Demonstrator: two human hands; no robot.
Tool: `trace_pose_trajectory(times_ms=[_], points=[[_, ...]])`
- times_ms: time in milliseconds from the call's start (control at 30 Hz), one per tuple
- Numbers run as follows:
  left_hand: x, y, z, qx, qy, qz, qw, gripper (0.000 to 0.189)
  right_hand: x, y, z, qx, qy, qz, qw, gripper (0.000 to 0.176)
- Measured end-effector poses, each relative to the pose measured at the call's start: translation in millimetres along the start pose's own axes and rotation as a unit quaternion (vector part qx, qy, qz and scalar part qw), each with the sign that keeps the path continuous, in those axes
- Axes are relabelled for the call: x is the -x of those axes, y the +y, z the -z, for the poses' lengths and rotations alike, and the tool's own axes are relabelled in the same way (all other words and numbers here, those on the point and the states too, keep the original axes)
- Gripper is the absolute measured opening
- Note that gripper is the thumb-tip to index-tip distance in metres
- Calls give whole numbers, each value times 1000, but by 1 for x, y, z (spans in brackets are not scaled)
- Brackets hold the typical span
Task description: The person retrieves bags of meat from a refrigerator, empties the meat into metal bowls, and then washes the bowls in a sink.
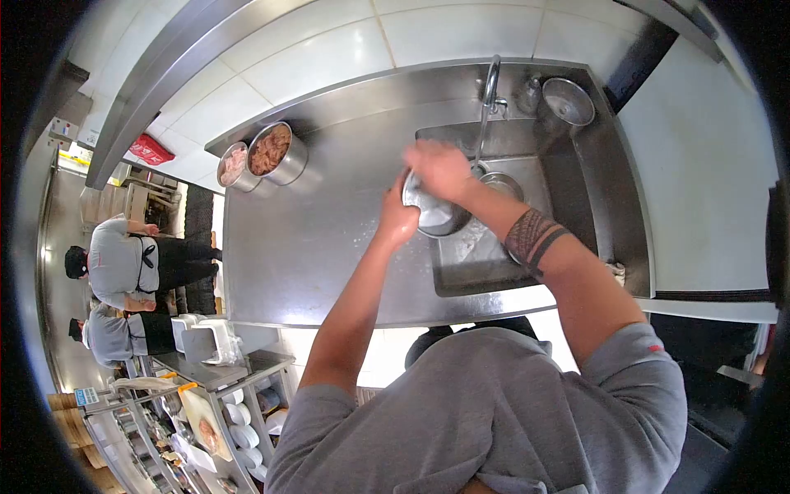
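Note:
Over the left edge of the steel sink (pixel 568 206), my left hand (pixel 398 216) grips a round metal bowl (pixel 440 216) by its left rim, with the bowl tilted. My right hand (pixel 439 170) is at the bowl's upper rim, blurred by motion; its fingers are smeared, and anything in them cannot be made out. Just behind the right hand stands the curved faucet (pixel 491 86), its lower end near the bowl. Another round metal vessel (pixel 502 185) sits in the sink, partly hidden by my right forearm.
Two metal containers of meat stand at the counter's back left, one pale (pixel 234 165), one brown (pixel 270 150). A metal bowl (pixel 568 102) rests at the back right corner. Two people (pixel 123 259) stand far left, near a shelf rack (pixel 222 379) with dishes.

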State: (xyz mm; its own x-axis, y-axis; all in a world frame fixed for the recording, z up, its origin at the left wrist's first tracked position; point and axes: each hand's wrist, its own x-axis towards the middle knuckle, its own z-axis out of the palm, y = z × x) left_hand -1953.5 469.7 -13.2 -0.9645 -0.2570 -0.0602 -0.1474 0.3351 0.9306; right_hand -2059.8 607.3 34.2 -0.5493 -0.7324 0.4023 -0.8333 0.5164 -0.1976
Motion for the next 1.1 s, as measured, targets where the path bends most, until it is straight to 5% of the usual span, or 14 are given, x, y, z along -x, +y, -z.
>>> trace_pose_trajectory(times_ms=[133, 233, 300, 367, 500, 600, 700, 767, 800, 900, 933, 1000, 1033, 1100], points=[[0, -4, -5, -3, 87, -51, 995, 79, 9, 3, -13, -111, 23, -320, 941, 52], [3, 0, -15, 4, 152, -39, 988, 72, 37, -6, -22, -100, 16, -385, 917, 61], [14, 19, -16, 87, 168, 113, 975, 58, 65, -14, -19, 2, 29, -295, 955, 67], [14, 14, -18, 113, 165, 125, 972, 53, 80, -23, -6, 56, 49, -97, 993, 71], [5, -6, -26, 165, 203, 72, 963, 48, 92, -23, -11, -14, 27, -85, 996, 57], [-1, -9, -30, 94, 194, 35, 976, 45, 79, -35, -3, 8, -185, -116, 976, 35], [-8, -19, -43, 240, 178, 54, 953, 40, 50, -44, -12, -85, -317, -254, 910, 20], [-11, -28, -49, 231, 171, 46, 957, 42, 52, -27, -74, -530, -37, -387, 754, 28], [-12, -32, -49, 224, 166, 37, 960, 43, 54, -20, -88, -532, -37, -387, 753, 28], [-19, -41, -39, 195, 138, 53, 969, 44, 57, -12, -84, -445, -129, -335, 820, 28], [-18, -39, -35, 194, 137, 53, 970, 44, 54, -21, -48, -242, -224, -276, 903, 26], [-12, -25, -27, 134, 69, 66, 986, 42, 53, -20, -30, 11, -336, -157, 929, 25], [-9, -20, -26, 133, 67, 66, 987, 42, 54, -11, -42, 10, -335, -159, 929, 25], [-5, -11, -27, 138, 71, 73, 985, 43, 53, -1, -57, 40, -120, -200, 972, 27]])
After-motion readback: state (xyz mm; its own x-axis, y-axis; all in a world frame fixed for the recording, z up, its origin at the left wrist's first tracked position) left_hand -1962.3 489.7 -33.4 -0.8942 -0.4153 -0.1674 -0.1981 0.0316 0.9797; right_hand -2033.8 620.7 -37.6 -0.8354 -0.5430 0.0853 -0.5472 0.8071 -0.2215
